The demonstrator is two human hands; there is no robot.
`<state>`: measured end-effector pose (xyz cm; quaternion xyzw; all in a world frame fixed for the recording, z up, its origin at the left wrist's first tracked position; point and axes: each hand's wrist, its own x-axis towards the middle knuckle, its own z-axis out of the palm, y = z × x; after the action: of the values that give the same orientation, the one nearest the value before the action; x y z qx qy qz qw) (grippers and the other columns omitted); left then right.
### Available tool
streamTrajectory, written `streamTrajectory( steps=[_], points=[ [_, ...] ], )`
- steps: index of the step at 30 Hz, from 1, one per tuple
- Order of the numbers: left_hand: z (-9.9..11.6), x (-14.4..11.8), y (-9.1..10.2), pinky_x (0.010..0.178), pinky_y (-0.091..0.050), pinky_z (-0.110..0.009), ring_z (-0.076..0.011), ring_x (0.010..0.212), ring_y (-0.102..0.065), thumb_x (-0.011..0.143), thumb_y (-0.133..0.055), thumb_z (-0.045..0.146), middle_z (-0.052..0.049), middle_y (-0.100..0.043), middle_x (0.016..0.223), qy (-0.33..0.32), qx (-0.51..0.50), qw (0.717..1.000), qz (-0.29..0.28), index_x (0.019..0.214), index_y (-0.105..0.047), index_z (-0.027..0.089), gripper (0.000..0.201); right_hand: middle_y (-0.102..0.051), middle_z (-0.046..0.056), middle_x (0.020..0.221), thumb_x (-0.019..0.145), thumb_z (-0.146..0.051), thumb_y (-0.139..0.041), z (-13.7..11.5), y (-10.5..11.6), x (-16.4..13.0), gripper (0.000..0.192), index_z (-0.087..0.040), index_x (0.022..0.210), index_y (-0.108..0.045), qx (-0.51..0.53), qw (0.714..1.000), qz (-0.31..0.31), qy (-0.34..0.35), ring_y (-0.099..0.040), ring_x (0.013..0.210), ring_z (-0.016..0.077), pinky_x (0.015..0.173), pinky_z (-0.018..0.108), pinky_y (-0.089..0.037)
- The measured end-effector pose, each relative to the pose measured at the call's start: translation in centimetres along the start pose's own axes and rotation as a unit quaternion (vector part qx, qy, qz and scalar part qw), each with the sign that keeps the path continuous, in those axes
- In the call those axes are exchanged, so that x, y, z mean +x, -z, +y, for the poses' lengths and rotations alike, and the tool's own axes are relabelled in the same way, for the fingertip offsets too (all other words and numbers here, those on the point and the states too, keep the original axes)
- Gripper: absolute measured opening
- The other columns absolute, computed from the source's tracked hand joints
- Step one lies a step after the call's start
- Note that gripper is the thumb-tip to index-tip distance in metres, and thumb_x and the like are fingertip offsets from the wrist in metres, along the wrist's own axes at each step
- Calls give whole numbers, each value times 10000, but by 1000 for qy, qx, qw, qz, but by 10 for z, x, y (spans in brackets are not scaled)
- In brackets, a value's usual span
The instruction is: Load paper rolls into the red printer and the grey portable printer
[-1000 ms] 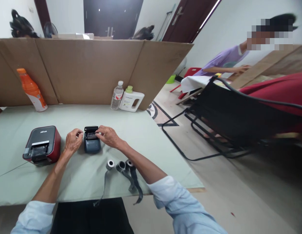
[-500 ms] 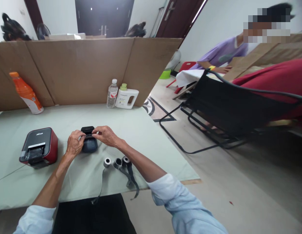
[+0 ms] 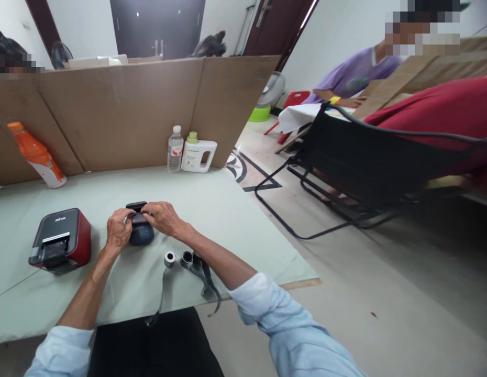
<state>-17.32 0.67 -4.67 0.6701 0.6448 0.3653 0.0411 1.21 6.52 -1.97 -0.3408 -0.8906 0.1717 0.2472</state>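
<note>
A small dark blue device (image 3: 142, 235) with its black lid (image 3: 136, 206) raised sits on the table before me; it looks like a mini printer. Over its opening, my left hand (image 3: 118, 229) pinches one end of a thin dark strip (image 3: 137, 213), while my right hand (image 3: 162, 215) pinches the other end. The fingers hide much of the strip, so I cannot tell whether it touches the device. Nearer to me lie a small white-faced roll (image 3: 169, 259) and a dark roll (image 3: 186, 258), both trailing tape. Another roll is mostly hidden behind my right forearm.
A red and black printer (image 3: 62, 238) stands at left on the cloth-covered table (image 3: 212, 209). An orange bottle (image 3: 37, 156), a water bottle (image 3: 175, 150) and a white jug (image 3: 197, 156) stand along the cardboard screen (image 3: 137, 110). A black folding chair (image 3: 365, 149) and people are at right.
The thin strip between my fingers shows more plainly above the device's opening, and my hands have drawn slightly up. The whole view has shifted a little.
</note>
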Motion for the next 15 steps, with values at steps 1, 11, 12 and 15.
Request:
streamTrajectory(
  steps=[1,11,12,15],
  points=[
    [3,0,2,972,-545,-405,-260,1015,-702,860,-488,190,-76,-776,1029,12,-12,1000,1,963,-746,227,281,-796,88,1138,954,-165,-603,-1,2,0,245,-229,1099,-789,12,1000,12,8,-722,1016,245,846,321,-493],
    [41,-26,27,889,-564,-380,-286,1059,-732,896,-641,426,-71,-778,1146,67,-7,998,-1,1212,-693,251,365,-674,-8,726,897,-183,-600,3,44,-28,168,-155,878,-764,291,953,79,0,-584,661,110,650,218,-442],
    [44,-28,29,890,-562,-407,-307,1035,-736,906,-641,448,-84,-783,1120,69,30,997,-9,1223,-702,256,376,-663,-8,719,893,-195,-601,5,47,-32,165,-149,864,-758,316,945,79,-7,-583,654,109,636,216,-444],
    [51,-31,33,863,-552,-501,-382,936,-737,918,-635,517,-126,-790,1001,86,165,982,-31,1265,-712,257,440,-646,-9,688,876,-219,-612,12,54,-45,162,-140,840,-748,360,929,85,-30,-582,624,109,596,214,-447]
  ],
)
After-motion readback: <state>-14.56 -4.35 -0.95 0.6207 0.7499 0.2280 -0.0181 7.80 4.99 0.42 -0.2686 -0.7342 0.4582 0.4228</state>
